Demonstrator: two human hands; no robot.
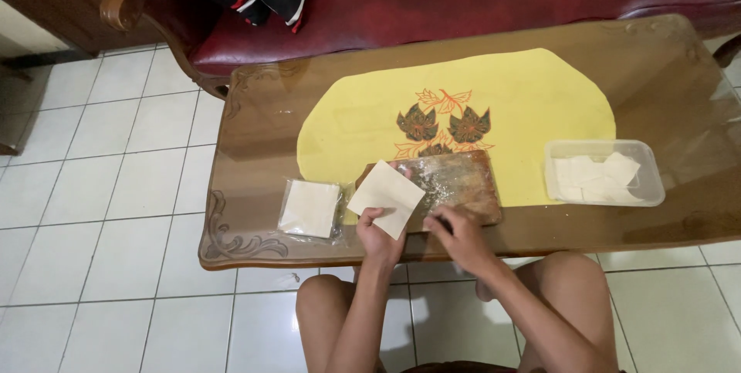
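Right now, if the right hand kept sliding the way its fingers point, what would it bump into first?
The right hand points up and left, over the wooden board. It would probably meet the pale square sheet held in the left hand first, though depth is hard to judge.

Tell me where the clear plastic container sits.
In the head view, the clear plastic container sits on the table's right side, overlapping the yellow mat's edge, right of the wooden board.

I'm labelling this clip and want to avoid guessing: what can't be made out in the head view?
- Right hand: whatever its fingertips touch on the wooden board is hidden beneath them.
- Board's surface: glare blurs it; coating unclear.
- Plastic container: the white pieces' number is too small to tell.
- Wrapped stack: sheet count hidden by its wrapping.
- Left hand: holds a pale square sheet; one sheet or more, unclear.
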